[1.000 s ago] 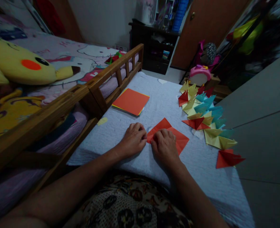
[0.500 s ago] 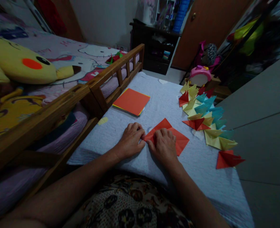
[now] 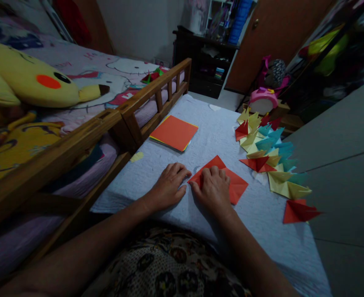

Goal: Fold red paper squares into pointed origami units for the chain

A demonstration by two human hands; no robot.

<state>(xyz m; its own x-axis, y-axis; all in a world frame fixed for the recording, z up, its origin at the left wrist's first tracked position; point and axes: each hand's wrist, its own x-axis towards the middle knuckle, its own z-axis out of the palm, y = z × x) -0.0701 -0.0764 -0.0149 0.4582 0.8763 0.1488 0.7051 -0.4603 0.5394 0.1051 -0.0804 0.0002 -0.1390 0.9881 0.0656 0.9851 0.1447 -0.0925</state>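
Observation:
A sheet of red origami paper with crease lines lies on the cloth-covered table, partly folded, one corner pointing at my left hand. My right hand presses down on its left part with the fingers curled and the thumb near that corner, hiding some of the folds. Just left of the corner is my left hand, its thumb and forefinger apart and nothing between them. Beyond it sits a stack of square paper, orange-red on top with yellow edges beneath.
Several folded paper cranes in yellow, red and blue line the table's right side, with a red crane nearest me. A wooden bed rail borders the left. A yellow plush toy lies on the bed.
My left thumb and forefinger have parted and drawn slightly left, off the paper's corner. My right hand stays on the paper. The whole view has shifted a little.

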